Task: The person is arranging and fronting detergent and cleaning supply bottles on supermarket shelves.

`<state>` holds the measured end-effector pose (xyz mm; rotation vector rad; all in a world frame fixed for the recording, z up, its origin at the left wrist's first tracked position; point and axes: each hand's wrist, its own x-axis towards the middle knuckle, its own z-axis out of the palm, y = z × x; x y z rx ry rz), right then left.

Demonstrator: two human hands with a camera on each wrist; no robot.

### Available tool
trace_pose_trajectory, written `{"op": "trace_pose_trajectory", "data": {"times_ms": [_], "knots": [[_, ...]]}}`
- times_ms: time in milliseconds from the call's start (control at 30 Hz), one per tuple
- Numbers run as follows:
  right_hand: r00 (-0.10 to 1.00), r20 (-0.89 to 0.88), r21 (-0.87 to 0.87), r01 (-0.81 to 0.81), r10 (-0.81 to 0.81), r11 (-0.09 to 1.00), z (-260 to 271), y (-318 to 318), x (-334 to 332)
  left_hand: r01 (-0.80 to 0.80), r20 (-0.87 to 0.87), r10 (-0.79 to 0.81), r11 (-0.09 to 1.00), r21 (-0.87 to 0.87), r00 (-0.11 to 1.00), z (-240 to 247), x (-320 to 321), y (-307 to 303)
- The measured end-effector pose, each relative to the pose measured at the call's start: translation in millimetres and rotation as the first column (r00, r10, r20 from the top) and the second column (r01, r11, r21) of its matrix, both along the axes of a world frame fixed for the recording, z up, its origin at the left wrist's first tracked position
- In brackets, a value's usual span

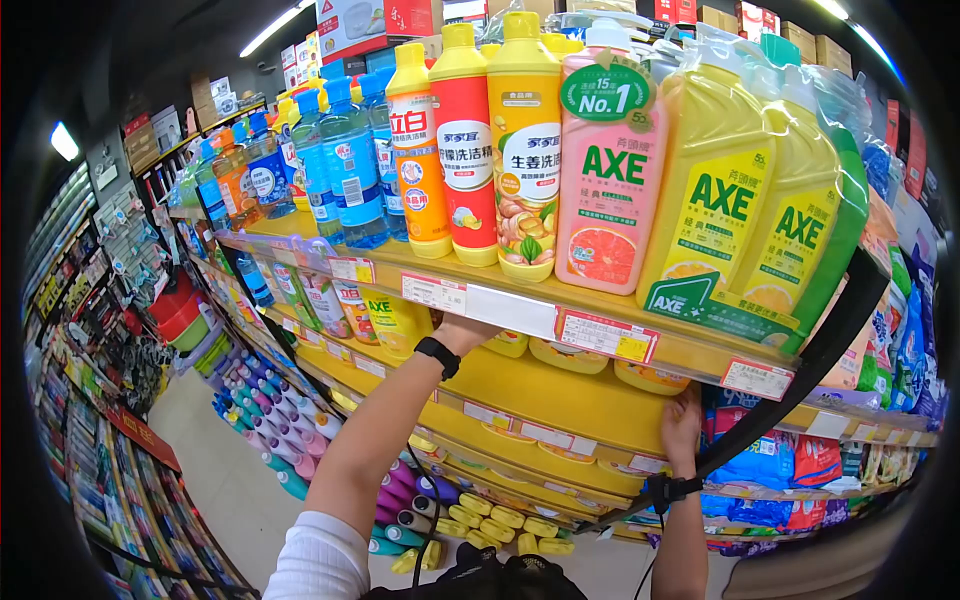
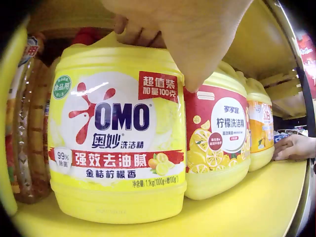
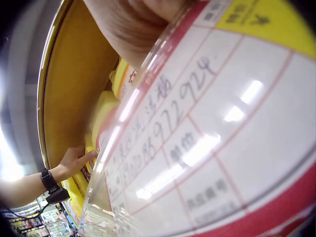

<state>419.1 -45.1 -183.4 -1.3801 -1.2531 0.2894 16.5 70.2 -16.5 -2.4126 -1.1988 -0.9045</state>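
The left hand (image 2: 187, 34) is reached in beneath the top shelf (image 1: 520, 312) and is closed over the top of a yellow OMO dish-liquid bottle (image 2: 116, 143). The fingers are curled behind its cap and the thumb is pressed down its right shoulder. A black wristband (image 1: 437, 356) is worn on that arm. The OMO dish-liquid bottle is stood upright near the front of the yellow second shelf (image 2: 256, 207), at the left of a row. Just beside it on the right a red-labelled lemon dish-liquid bottle (image 2: 217, 140) is seen, and farther right an orange-labelled bottle (image 2: 260, 131). Right of these, the right hand (image 1: 682, 428) is laid on the front edge of the same shelf, the fingers fairly straight and nothing held. Its fingertips are placed just beside the orange-labelled bottle. A handwritten price label (image 3: 212, 148) in a clear strip is seen right against that hand. On the top shelf, a pink AXE bottle (image 1: 610, 170) and a yellow AXE bottle (image 1: 715, 190) are lined up.
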Motion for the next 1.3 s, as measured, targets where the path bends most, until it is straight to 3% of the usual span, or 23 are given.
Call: {"op": "trace_pose_trajectory", "data": {"times_ms": [67, 167, 467, 667, 1300], "knots": [[1.000, 0.004, 0.005, 0.001, -0.001, 1.000, 3, -1, -2, 0.007, 0.051, -0.011, 0.996, 0.085, 0.999, 1, 6, -2], [1.000, 0.000, 0.000, 0.003, -0.003, 1.000, -1, 1, 0, -0.011, 0.080, 0.006, 0.998, 0.062, 0.997, 0, 5, 0], [1.000, 0.008, -0.032, 0.005, -0.004, 0.999, -1, 0, 1, -0.089, -0.079, 0.079, 0.988, -0.124, 0.994, -28, -28, 45], [0.999, 0.034, -0.046, 0.028, -0.026, 0.999, 3, -2, -1, -0.102, -0.082, 0.087, 0.972, -0.210, 0.993, -13, -29, 42], [1.000, -0.011, -0.027, -0.005, 0.004, 1.000, 7, -2, -2, -0.048, -0.024, 0.043, 0.966, -0.255, 0.999, 20, -11, 30]]}}
